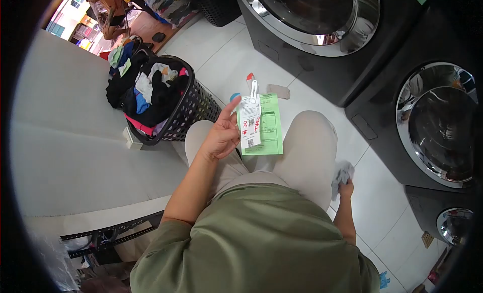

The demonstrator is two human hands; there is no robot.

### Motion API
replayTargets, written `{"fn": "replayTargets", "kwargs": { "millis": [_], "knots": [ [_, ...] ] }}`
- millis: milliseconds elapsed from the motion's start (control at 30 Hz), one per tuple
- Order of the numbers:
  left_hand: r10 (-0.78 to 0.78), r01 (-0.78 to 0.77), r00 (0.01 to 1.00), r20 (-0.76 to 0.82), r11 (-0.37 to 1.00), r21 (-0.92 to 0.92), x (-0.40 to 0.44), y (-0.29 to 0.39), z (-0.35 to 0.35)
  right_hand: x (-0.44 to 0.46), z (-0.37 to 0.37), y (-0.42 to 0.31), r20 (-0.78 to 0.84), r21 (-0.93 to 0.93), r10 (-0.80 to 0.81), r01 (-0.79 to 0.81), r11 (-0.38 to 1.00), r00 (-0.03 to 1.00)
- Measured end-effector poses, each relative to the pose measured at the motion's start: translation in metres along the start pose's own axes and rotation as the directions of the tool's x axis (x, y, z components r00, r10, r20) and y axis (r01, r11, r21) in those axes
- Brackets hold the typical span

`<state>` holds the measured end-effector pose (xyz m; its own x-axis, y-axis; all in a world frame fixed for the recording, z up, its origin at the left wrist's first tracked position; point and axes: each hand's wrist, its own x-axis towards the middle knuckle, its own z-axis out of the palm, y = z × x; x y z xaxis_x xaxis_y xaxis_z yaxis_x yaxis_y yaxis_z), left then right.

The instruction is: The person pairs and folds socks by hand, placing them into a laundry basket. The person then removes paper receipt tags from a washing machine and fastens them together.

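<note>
My left hand [224,134] is raised over my lap, its index finger stretched out, beside a white printed receipt [250,123] with red handwriting. Behind the receipt is a green paper form [270,127], and a white clip [254,90] joins the two at the top. The left fingers are partly hidden at the papers' edge, where they hold them. Low beside my right knee, my right hand [346,188] is closed on a crumpled grey cloth [342,176].
A black basket [198,104] heaped with clothes [146,89] stands at left. Dark front-loading machines [302,66] line the right. A beige cloth [278,91] lies on the white tiled floor [221,49]. Another person [111,13] is at the upper left.
</note>
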<state>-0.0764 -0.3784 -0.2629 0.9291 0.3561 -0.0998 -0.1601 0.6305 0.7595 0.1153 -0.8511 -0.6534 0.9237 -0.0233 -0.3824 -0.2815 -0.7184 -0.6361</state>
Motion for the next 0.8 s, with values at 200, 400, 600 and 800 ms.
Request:
{"fn": "replayTargets", "kwargs": {
  "millis": [200,400,600,800],
  "knots": [
    [-0.044,0.045,0.999,-0.023,0.998,0.043,-0.003,0.011,-0.028,0.019,0.001,-0.119,0.028,-0.148,-0.433,0.432,0.89,0.901],
    [0.098,-0.097,0.992,-0.084,0.995,0.017,-0.006,0.025,-0.044,0.086,0.05,-0.111,0.368,0.556,-0.093,-0.139,0.82,0.925],
    [0.178,-0.129,0.92,-0.349,0.979,0.159,-0.02,0.028,-0.073,0.035,0.033,-0.25,0.476,-0.185,-0.492,0.629,0.755,0.729],
    [0.544,-0.483,0.682,-0.489,0.837,0.258,-0.037,0.113,-0.097,-0.001,-0.038,-0.332,0.199,-0.132,-0.64,0.667,0.733,0.742]
  ]
}}
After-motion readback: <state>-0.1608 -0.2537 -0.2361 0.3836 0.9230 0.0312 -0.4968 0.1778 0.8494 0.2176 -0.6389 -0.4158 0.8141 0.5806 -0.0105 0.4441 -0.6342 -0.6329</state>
